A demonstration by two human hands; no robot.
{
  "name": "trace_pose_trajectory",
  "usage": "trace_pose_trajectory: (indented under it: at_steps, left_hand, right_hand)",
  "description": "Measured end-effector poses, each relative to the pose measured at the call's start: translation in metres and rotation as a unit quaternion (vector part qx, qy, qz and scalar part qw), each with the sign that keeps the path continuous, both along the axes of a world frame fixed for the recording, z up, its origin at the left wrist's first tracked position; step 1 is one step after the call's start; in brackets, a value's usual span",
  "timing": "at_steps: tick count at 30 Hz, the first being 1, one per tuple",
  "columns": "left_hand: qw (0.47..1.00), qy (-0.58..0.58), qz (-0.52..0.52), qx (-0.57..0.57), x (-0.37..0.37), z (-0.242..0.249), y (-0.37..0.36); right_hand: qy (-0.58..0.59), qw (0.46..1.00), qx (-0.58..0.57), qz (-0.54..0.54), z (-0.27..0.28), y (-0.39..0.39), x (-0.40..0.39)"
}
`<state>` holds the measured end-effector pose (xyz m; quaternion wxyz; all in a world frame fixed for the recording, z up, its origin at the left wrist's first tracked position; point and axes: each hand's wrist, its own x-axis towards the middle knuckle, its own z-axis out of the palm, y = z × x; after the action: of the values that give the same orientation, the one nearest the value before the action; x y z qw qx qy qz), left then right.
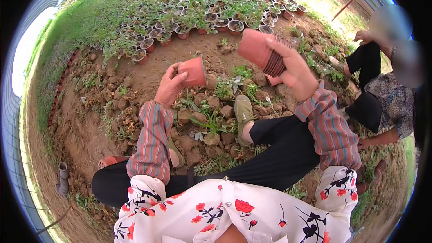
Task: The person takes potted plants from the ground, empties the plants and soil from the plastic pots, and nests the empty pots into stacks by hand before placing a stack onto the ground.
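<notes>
Grips a single red plastic nursery pot [193, 72] by its side wall in the left hand [172, 83], above cloddy ground [202, 47]. Clasps a nested stack of matching pots [256, 49] in the right hand [294, 70], across the layered rims. Likely light, thin-walled, slightly flexible; probably best held by the wall, without squeezing the rim. Cannot tell the single pot's contents. Beyond, in massed pots [235, 32]: soil, with green plants [195, 5] in many.

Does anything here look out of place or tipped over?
Yes: a loose red pot beside the person's left knee seems to lie on its side, away from the potted plants standing packed together. Nothing looks clearly broken.
</notes>
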<state>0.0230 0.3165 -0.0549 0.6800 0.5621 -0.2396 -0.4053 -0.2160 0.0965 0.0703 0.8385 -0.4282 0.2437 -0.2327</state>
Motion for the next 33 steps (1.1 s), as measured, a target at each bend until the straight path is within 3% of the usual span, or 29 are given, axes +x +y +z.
trace_pose_trajectory:
  at_steps: [2,4,8,12,14,18,20,22,25,27,28,30,31,33]
  left_hand:
    - [0.997,0.041,-0.005,-0.057,-0.009,0.018,-0.008]
    - [0.982,0.131,-0.020,-0.134,-0.017,0.030,-0.013]
    - [0.973,0.153,-0.048,-0.166,-0.016,0.029,-0.014]
    - [0.994,0.013,0.047,-0.099,-0.017,0.028,-0.024]
    - [0.979,-0.188,0.071,-0.012,-0.018,0.040,-0.024]
    - [0.979,-0.168,0.098,-0.066,-0.033,0.062,-0.033]
    - [0.977,-0.165,0.055,-0.124,-0.042,0.064,-0.042]
    - [0.973,-0.177,0.038,-0.145,-0.052,0.067,-0.052]
    - [0.973,-0.073,0.065,-0.211,-0.063,0.067,-0.056]
    - [0.952,0.027,0.060,-0.298,-0.076,0.062,-0.063]
    - [0.955,0.084,0.026,-0.282,-0.081,0.054,-0.062]
    - [0.953,0.072,-0.047,-0.291,-0.091,0.034,-0.065]
    - [0.951,0.083,-0.068,-0.289,-0.095,0.025,-0.067]
    - [0.958,0.074,-0.001,-0.276,-0.088,0.008,-0.069]
  right_hand:
    - [0.050,0.998,-0.025,0.030,0.000,0.006,0.004]
    - [0.018,0.999,-0.022,0.040,-0.006,0.011,0.012]
    - [-0.027,0.996,-0.041,0.079,-0.008,0.020,0.016]
    - [-0.002,0.995,-0.074,0.071,-0.017,0.019,0.021]
    - [0.000,0.994,-0.085,0.074,-0.019,0.022,0.023]
    - [-0.008,0.992,-0.100,0.072,-0.020,0.024,0.027]
    - [-0.015,0.992,-0.095,0.085,-0.021,0.027,0.030]
    - [-0.077,0.990,-0.022,0.118,-0.017,0.033,0.032]
    - [-0.099,0.986,0.024,0.135,-0.012,0.033,0.031]
    - [-0.123,0.984,-0.017,0.127,-0.013,0.042,0.034]
    - [-0.106,0.980,-0.065,0.155,-0.019,0.040,0.039]
    - [-0.135,0.974,-0.098,0.153,-0.015,0.040,0.037]
    - [-0.093,0.983,-0.080,0.136,-0.017,0.038,0.031]
    - [-0.138,0.985,-0.033,0.094,-0.020,0.044,0.033]
